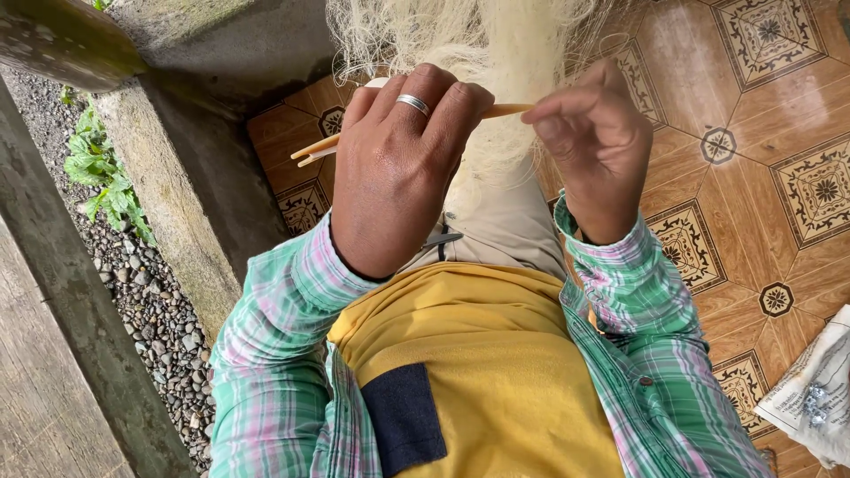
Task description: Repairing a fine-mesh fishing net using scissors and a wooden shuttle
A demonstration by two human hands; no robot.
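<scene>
My left hand (pixel 398 168), with a silver ring on one finger, is closed around a thin pale wooden stick (pixel 312 150) whose tip pokes out to the left. My right hand (pixel 595 146) pinches the other end of the stick (pixel 509 111) between thumb and fingers. A bundle of cream-coloured fibre (pixel 482 53) hangs between and above both hands and drapes down over my beige trousers (pixel 500 226). I wear a green and pink plaid shirt (pixel 274 354) over a yellow top (pixel 496 354).
A patterned brown tile floor (pixel 761 106) lies to the right. A concrete ledge (pixel 190 177) borders it on the left, with gravel (pixel 150 301) and green plants (pixel 102 173) beyond. A white printed sack (pixel 815 389) lies at the lower right.
</scene>
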